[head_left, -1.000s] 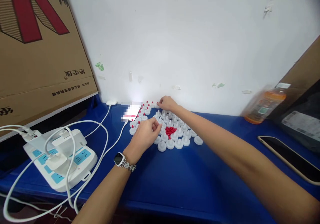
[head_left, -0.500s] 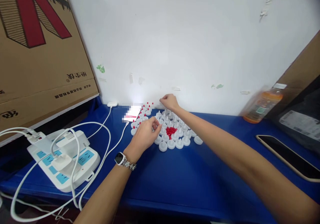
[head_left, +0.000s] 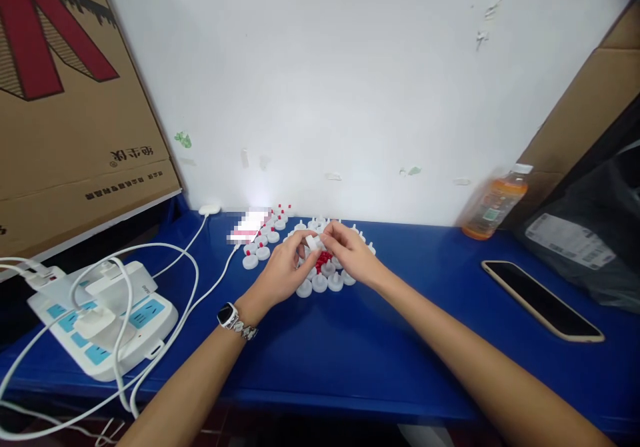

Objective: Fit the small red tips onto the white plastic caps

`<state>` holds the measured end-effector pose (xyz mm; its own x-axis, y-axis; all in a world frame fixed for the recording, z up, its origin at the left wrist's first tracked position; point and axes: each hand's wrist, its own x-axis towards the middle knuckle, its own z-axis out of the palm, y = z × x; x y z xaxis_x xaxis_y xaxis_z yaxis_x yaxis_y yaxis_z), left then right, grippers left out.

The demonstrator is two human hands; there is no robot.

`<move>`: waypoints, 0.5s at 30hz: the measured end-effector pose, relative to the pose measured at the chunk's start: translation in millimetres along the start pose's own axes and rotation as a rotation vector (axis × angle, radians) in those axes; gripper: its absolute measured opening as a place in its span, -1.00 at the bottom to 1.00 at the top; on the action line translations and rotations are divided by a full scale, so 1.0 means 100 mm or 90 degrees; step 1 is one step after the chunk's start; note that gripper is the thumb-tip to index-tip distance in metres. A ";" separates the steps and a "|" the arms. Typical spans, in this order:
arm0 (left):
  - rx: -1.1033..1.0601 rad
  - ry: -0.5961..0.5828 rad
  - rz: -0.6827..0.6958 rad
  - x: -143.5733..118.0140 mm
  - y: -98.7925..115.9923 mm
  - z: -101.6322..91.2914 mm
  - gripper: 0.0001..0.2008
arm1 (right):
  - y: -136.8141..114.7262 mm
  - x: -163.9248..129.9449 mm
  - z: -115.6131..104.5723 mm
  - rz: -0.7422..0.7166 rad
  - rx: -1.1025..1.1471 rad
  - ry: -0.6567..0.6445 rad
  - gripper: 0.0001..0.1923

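Note:
My left hand and my right hand meet above a cluster of several small white round caps on the blue table. Between the fingertips of both hands sits one white cap. A small heap of red pieces lies in the middle of the cluster, partly hidden by my hands. Further left lie white caps with red tips, set in rows beside a lit phone. A watch is on my left wrist.
A white power strip with plugs and looping white cables sits at the left. A large cardboard box leans behind it. An orange drink bottle, a dark phone and a black bag are at the right.
My right hand has drawn back from the far row near the wall to meet my left hand over the cluster. Both now pinch one white cap. The view has shifted right.

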<state>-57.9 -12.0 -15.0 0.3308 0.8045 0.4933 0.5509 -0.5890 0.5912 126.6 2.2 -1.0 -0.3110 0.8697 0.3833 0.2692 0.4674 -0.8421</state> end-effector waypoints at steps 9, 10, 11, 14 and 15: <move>0.083 0.061 0.119 0.00 0.04 -0.17 -0.67 | 0.11 0.03 -0.06 0.046 0.051 0.062 -0.50; 0.097 0.078 0.106 0.01 0.02 -0.20 -0.66 | 0.13 0.04 -0.10 0.053 0.008 0.093 -0.50; 0.108 0.084 0.092 0.02 -0.01 -0.22 -0.65 | 0.14 0.06 -0.13 0.052 -0.050 0.114 -0.51; 0.118 0.036 0.070 0.03 -0.13 -0.20 -0.66 | 0.16 0.07 -0.16 0.029 -0.258 0.082 -0.63; 0.116 0.021 0.066 0.03 -0.16 -0.17 -0.67 | 0.17 0.07 -0.15 0.024 -0.311 0.056 -0.68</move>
<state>-79.0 -1.2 -12.0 0.3693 0.7356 0.5679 0.6462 -0.6425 0.4119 142.8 18.4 -6.6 -0.2201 0.8880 0.4037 0.6809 0.4362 -0.5883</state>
